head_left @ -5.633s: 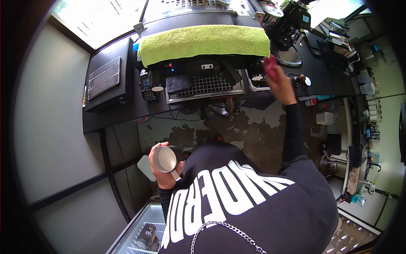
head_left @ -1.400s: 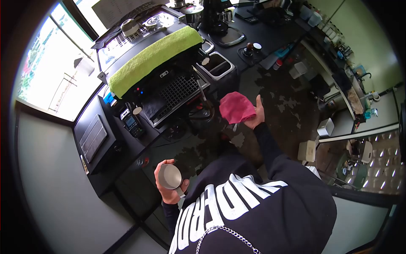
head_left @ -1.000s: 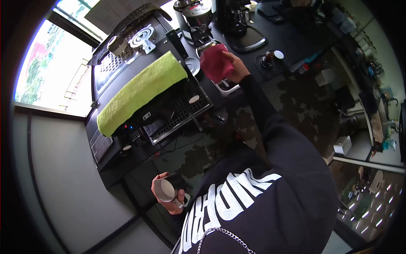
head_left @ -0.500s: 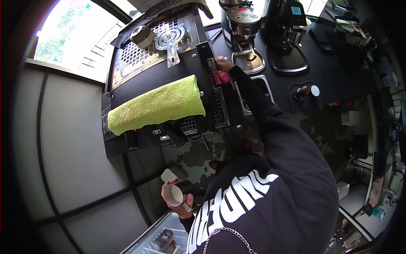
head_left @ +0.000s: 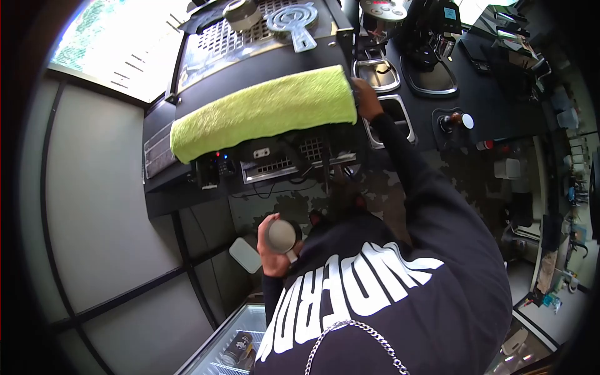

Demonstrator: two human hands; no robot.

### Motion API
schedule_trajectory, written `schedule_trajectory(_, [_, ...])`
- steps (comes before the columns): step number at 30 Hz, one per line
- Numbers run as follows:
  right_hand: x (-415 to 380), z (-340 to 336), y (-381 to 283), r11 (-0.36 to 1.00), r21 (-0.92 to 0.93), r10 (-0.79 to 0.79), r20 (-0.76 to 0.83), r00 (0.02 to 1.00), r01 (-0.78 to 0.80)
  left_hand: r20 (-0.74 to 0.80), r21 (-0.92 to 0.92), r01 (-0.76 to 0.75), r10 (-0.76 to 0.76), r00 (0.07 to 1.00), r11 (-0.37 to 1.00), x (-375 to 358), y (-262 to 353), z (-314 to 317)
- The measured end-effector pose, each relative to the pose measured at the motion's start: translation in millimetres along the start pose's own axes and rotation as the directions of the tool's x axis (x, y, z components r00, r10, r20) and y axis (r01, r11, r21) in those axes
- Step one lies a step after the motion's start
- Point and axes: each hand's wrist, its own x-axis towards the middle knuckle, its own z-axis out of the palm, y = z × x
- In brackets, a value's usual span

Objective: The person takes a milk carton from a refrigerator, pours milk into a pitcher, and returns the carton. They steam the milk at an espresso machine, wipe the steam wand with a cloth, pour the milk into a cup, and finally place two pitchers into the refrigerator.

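My left hand [head_left: 272, 250] is wrapped round a metal pitcher [head_left: 281, 236] with pale liquid inside, held low in front of my body. My right hand [head_left: 367, 100] reaches to the right end of the black machine, beside a yellow-green towel [head_left: 269, 109] draped along its front. The fingertips of that hand are hidden behind the machine's edge, so I cannot tell what they touch. On top of the machine lie a clear slotted piece with a handle [head_left: 292, 22] and a round grey object [head_left: 242, 14].
Right of the machine are a metal-rimmed bin [head_left: 407, 120], two grinders with trays [head_left: 431, 92], and a tamper [head_left: 455, 121] on a mat. An open glass-topped cooler [head_left: 240, 331] is below left. A white bin [head_left: 245, 255] stands on the floor.
My view has shifted towards the machine. The pitcher is now more upright and higher in view. My right hand has moved to the towel's end, and the pink cloth beside it no longer shows.
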Motion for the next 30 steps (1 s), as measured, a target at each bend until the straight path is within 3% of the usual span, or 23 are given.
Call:
schedule_trajectory(2, [-44, -36, -41, 0.965, 0.114, 0.227, 0.07, 0.971, -0.234, 0.152, -0.012, 0.027, -0.025, 0.988, 1.0, 14, -16, 1])
schedule_trajectory(3, [-71, -51, -59, 0.936, 0.152, 0.308, 0.094, 0.947, -0.319, 0.157, -0.034, 0.043, -0.037, 0.987, 0.999, 22, -23, 6])
schedule_trajectory(5, [-116, -88, -114, 0.865, 0.068, 0.466, 0.256, 0.847, -0.497, 0.291, -0.055, -0.055, 0.069, 0.954, 0.997, 37, -39, 17])
schedule_trajectory(7, [-173, -94, -137, 0.72, 0.283, 0.518, 0.388, 0.763, -0.633, 0.349, -0.107, -0.055, 0.089, 0.933, 0.993, 52, -50, 34])
schedule_trajectory(9, [-203, -103, -180, 0.591, 0.247, 0.585, 0.524, 0.619, -0.768, 0.408, -0.149, -0.056, 0.112, 0.906, 0.987, 64, -52, 52])
schedule_trajectory(10, [-213, -102, -197, 0.585, 0.237, 0.597, 0.522, 0.61, -0.775, 0.42, -0.162, -0.066, 0.129, 0.898, 0.985, 69, -48, 61])
schedule_trajectory(12, [-222, -93, -226, 0.458, 0.421, 0.556, 0.551, 0.622, -0.783, 0.447, -0.168, -0.075, 0.144, 0.883, 0.983, 76, -35, 74])
schedule_trajectory(15, [-210, -88, -243, 0.485, 0.48, 0.475, 0.558, 0.68, -0.732, 0.45, -0.203, -0.076, 0.162, 0.878, 0.976, 83, -28, 89])
schedule_trajectory(16, [-208, -87, -240, 0.389, 0.509, 0.463, 0.612, 0.641, -0.768, 0.446, -0.198, -0.074, 0.157, 0.881, 0.977, 83, -29, 93])
schedule_trajectory(22, [-200, -97, -222, 0.509, 0.561, 0.342, 0.565, 0.751, -0.653, 0.318, -0.08, -0.182, 0.198, 0.927, 0.98, 76, -19, 103])
schedule_trajectory(26, [-180, -109, -200, 0.487, 0.604, 0.198, 0.627, 0.753, -0.631, 0.195, -0.053, -0.216, 0.222, 0.955, 0.975, 70, -5, 110])
schedule_trajectory(28, [-158, -121, -186, 0.788, 0.47, 0.006, 0.64, 0.768, -0.397, 0.157, -0.001, -0.227, 0.224, 0.962, 0.974, 67, -1, 115])
schedule_trajectory(29, [-149, -128, -181, 0.78, 0.48, -0.011, 0.651, 0.759, -0.401, 0.132, 0.023, -0.224, 0.219, 0.967, 0.974, 64, 2, 118])
schedule_trajectory(30, [-138, -134, -175, 0.839, 0.455, 0.005, 0.543, 0.84, -0.299, 0.105, 0.047, -0.223, 0.217, 0.97, 0.974, 63, 4, 120])
